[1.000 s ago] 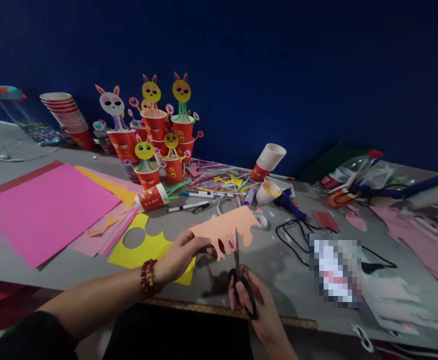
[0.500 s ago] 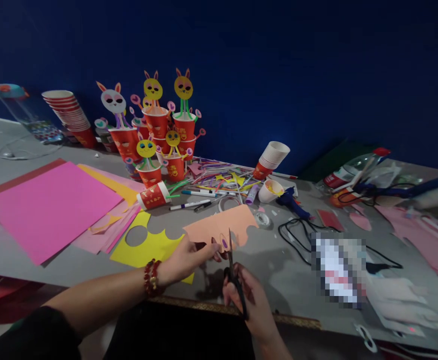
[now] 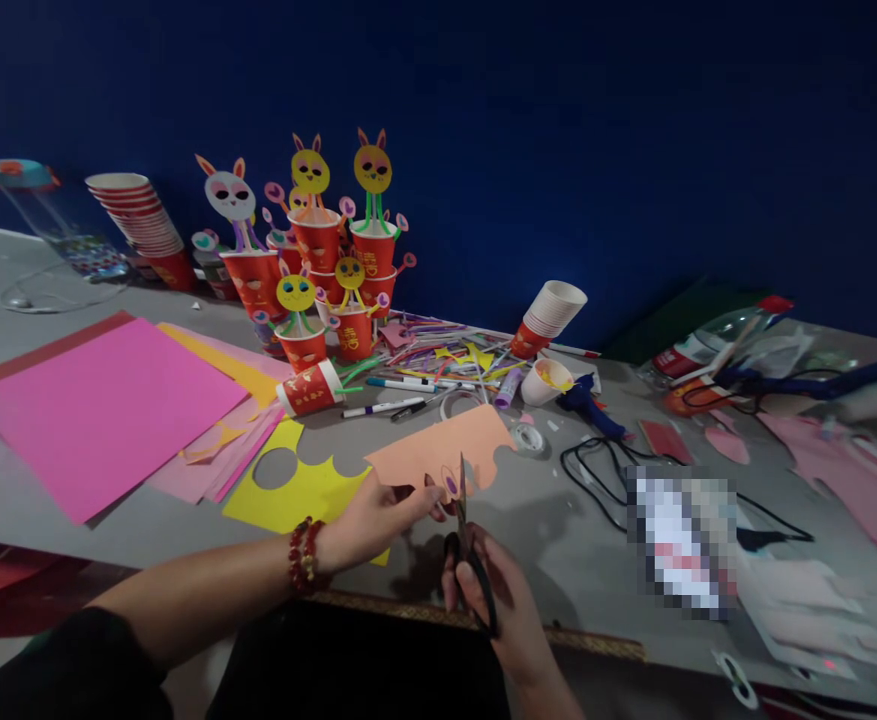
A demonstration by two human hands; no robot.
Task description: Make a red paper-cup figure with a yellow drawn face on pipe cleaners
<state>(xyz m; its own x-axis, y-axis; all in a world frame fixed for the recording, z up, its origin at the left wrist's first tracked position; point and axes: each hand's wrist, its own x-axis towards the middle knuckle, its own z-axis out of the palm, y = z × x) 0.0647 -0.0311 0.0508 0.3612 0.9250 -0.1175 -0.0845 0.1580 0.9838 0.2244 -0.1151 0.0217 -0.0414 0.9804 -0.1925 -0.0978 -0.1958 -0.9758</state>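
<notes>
My left hand [image 3: 385, 515] pinches the lower edge of a sheet of peach paper [image 3: 438, 443], thumb on top. A small oval with a purple centre [image 3: 450, 482] is drawn on the sheet beside my thumb. The sheet's right end has curved notches. In my right hand [image 3: 502, 590] I grip black-handled scissors [image 3: 471, 565], blades pointing up and away at the paper just right of the oval. Under my left wrist lies a yellow sheet [image 3: 318, 495] with round cut-outs.
Red cups with rabbit faces [image 3: 318, 240] stand at the back, near a tipped cup [image 3: 309, 388]. Pink sheets [image 3: 108, 400] lie left. Pens [image 3: 382, 408], pipe cleaners, a tape roll [image 3: 528, 438], a blue glue gun [image 3: 592, 408] and its black cord [image 3: 580, 480] lie beyond and right.
The camera view has shifted slightly. My right hand and the scissor handles have moved a little, with the blades still at the oval; my left hand keeps its hold on the peach paper.
</notes>
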